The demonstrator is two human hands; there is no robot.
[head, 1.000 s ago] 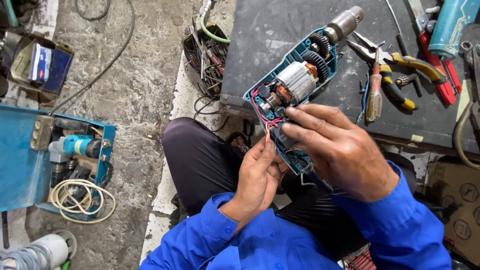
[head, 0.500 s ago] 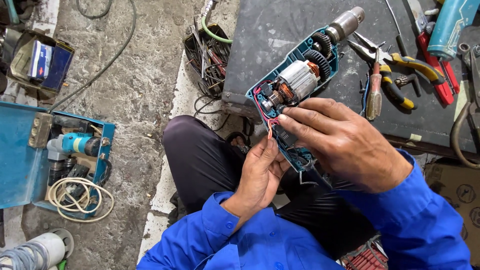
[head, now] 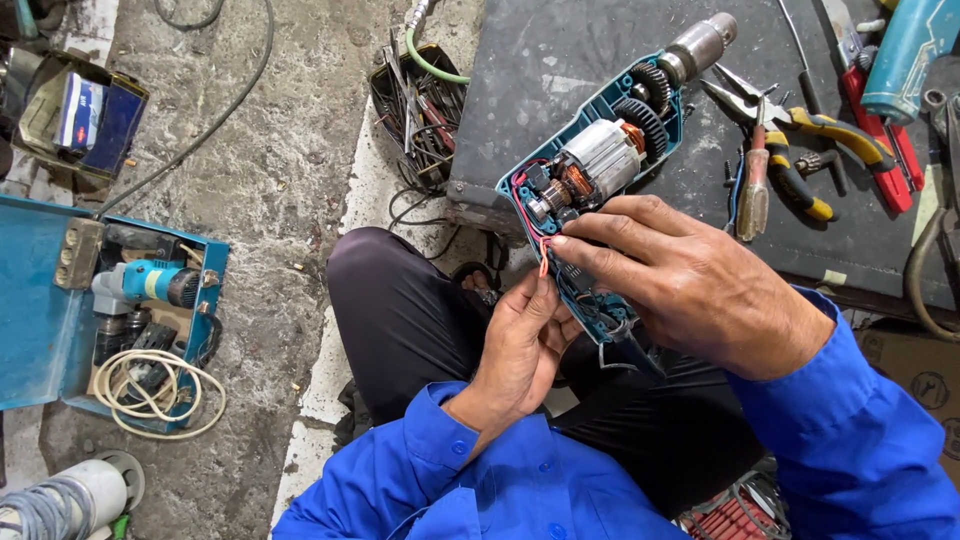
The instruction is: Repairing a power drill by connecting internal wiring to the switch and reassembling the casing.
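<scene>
While the opened power drill (head: 600, 170) lies slanted at centre frame, its chuck end points to the upper right over the dark table (head: 560, 70) and its handle end reaches down toward the person's lap. Teal half-shell is off one side: motor armature, copper commutator and black gears are exposed.

Right hand (head: 690, 280) comes in from the lower right, blue sleeve. Its fingers (head: 590, 245) are pinched nearly closed on a thin red wire (head: 543, 258) at the handle end of the drill; the rest of the hand rests over the shell.

Left hand (head: 520, 350) rises from lower centre, just below the right. Its fingers are curled mostly closed, tips touching the lower end of the same red wire and the shell's edge. Cannot tell whether it grips the shell from underneath.

On the table, right of the drill: yellow-and-black pliers (head: 800, 140) with their tips near the chuck, a screwdriver (head: 752, 185) just beside them, and a red-handled tool (head: 880, 120) further right. A second teal tool body (head: 910, 50) sits at the upper right corner.

Left of frame, on the concrete floor: an open blue metal case (head: 40, 300) holding another teal power tool (head: 150, 285) and a coiled white cord (head: 150, 390). Upper centre: a black bin of loose tools (head: 420, 110).
</scene>
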